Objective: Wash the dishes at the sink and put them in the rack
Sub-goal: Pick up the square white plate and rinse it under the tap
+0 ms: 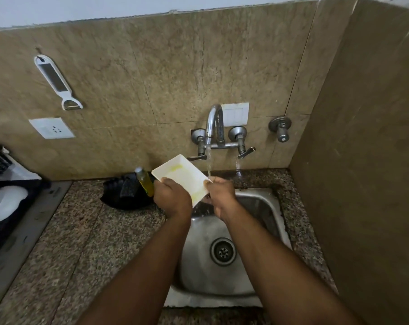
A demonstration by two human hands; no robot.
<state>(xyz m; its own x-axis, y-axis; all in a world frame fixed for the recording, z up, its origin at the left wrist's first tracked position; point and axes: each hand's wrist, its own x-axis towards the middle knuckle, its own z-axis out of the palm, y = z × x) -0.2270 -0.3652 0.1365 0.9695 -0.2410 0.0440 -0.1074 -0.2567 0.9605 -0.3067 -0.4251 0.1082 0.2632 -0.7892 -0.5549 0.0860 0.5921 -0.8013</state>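
Observation:
A white rectangular dish (182,175) with yellow smears is held tilted over the back of the steel sink (264,207). My left hand (172,199) grips its near left edge. My right hand (221,197) grips its right corner, where the water stream from the tap (214,127) falls. The black dish rack (1,207) stands at the far left on the counter and holds a white bowl (4,202).
A bottle of yellow dish soap (145,181) and a black scrubbing cloth (126,192) lie behind the sink's left corner. The granite counter (86,242) spreads left. A side wall (363,184) stands close on the right. A peeler (58,83) hangs on the back wall.

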